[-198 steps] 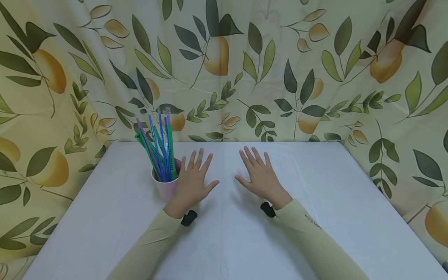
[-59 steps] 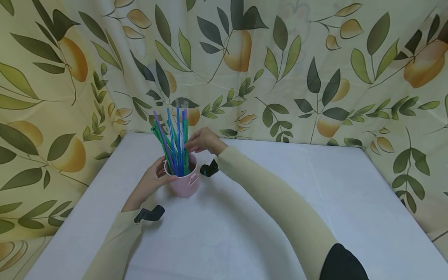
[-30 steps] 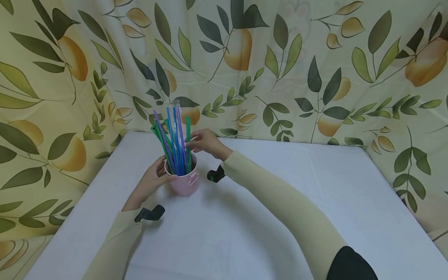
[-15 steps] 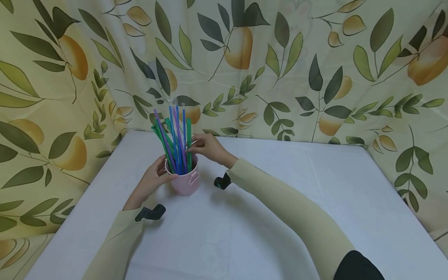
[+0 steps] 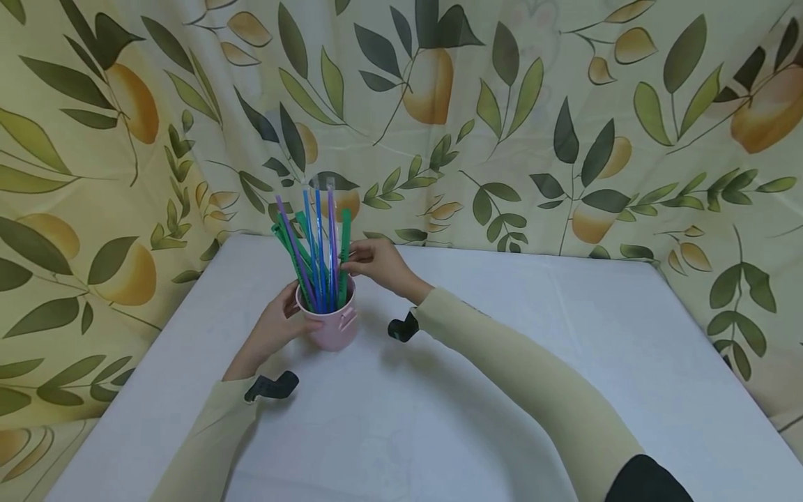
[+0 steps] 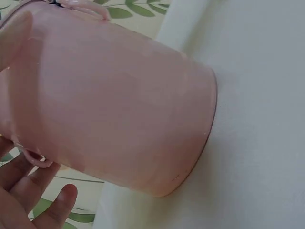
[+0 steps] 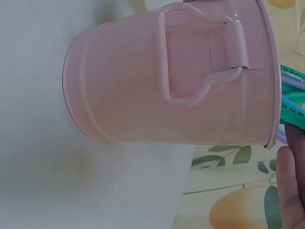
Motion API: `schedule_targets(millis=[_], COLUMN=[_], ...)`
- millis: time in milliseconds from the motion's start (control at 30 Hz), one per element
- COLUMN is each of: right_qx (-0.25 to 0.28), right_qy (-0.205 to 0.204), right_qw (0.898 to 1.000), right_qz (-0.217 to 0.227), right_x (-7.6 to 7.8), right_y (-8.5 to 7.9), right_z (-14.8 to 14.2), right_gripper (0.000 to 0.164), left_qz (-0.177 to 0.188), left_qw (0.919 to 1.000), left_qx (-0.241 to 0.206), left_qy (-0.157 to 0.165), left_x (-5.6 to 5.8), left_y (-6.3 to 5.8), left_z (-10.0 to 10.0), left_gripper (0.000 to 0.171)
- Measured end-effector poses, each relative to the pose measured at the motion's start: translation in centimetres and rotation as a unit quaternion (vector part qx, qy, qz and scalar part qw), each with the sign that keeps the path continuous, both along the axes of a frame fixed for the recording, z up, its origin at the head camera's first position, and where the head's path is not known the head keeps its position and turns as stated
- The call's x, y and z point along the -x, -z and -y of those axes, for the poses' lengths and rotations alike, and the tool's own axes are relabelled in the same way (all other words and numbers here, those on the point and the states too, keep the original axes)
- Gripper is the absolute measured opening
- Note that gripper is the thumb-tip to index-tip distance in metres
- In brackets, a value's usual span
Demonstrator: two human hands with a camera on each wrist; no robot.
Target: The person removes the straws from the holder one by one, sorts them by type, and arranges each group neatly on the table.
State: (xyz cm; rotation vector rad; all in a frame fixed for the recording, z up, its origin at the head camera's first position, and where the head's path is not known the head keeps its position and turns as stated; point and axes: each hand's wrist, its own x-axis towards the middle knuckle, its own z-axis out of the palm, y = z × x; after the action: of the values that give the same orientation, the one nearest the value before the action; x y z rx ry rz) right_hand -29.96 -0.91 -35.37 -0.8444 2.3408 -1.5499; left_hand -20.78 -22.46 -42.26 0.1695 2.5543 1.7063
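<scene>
while left grip [image 5: 276,326] clasps upright pink bucket [image 5: 334,336] — right grip [image 5: 384,266] pinches near-vertical green stick [image 5: 346,233].

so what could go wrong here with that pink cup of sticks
The sticks stand crowded together, so drawing out the green stick at the right grip could drag neighbours along. They rise well above the cup, which might tip if the left grip loosens.

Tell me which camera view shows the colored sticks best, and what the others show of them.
The head view: the colored sticks rise from the pink cup there, most of their upper lengths in sight. The right wrist view catches only short pieces at its right edge; the left wrist view shows none clearly.
</scene>
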Motion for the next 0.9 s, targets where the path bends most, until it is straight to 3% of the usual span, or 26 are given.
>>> schedule_targets(millis=[300,733,900], right_qx=[0.014,0.076,0.103], right_qy=[0.018,0.027,0.035], right_qw=[1.000,0.996,0.994], right_qz=[0.000,-0.027,-0.018], right_x=[-0.1,-0.4,-0.4], right_y=[-0.8,-4.0,-5.2], right_z=[-1.1,-3.0,-3.6], right_gripper=[0.026,0.023,0.025], left_qz=[0.008,0.003,0.012], left_qw=[0.9998,0.9998,0.9996], left_qx=[-0.011,-0.007,-0.006], left_qy=[-0.015,-0.021,-0.024], left_x=[0.1,-0.1,-0.2], left_y=[0.5,0.5,0.6], left_z=[-0.2,-0.3,-0.3], left_gripper=[0.092,0.093,0.091])
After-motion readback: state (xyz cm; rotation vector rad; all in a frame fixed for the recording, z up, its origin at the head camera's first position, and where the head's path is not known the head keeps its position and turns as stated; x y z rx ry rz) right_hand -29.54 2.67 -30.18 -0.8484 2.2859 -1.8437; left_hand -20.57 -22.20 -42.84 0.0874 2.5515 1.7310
